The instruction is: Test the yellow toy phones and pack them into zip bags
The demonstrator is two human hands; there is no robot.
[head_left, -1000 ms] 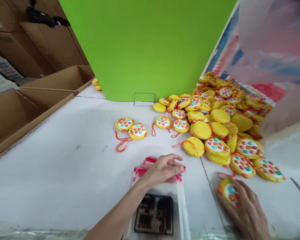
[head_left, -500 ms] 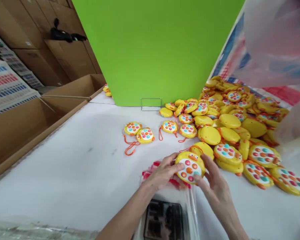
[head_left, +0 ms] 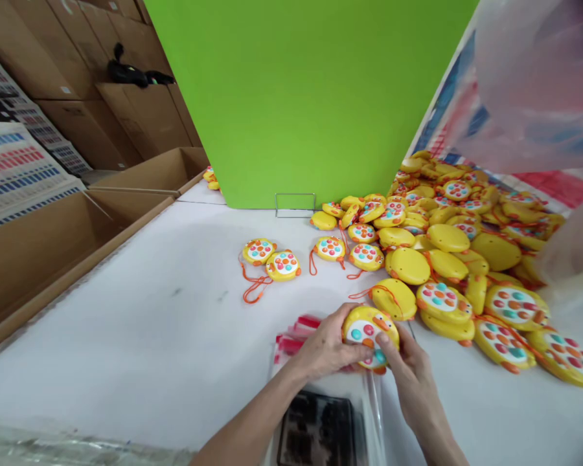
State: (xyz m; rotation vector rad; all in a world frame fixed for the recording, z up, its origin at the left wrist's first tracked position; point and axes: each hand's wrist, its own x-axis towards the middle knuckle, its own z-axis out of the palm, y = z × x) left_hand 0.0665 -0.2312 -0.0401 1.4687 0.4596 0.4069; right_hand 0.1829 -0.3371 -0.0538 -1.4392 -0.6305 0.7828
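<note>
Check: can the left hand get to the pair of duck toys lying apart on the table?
Probably yes: bare table lies between left hand and the pair, but it now holds a duck toy.

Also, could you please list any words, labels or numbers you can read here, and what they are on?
None can be read.
Black printed panel on the clear plastic bag: too blurred.
Striped printed sheets at left: too small.
Yellow round toy with coloured buttons in both hands: no lettering visible.

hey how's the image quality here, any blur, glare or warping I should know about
Head view: even, soft light with faint shadows on the white table; both hands and the yellow toy they hold are fairly sharp; the translucent plastic sheet at upper right is smeared and out of focus; wide-angle warping splays the green board and cardboard boxes outward.
</note>
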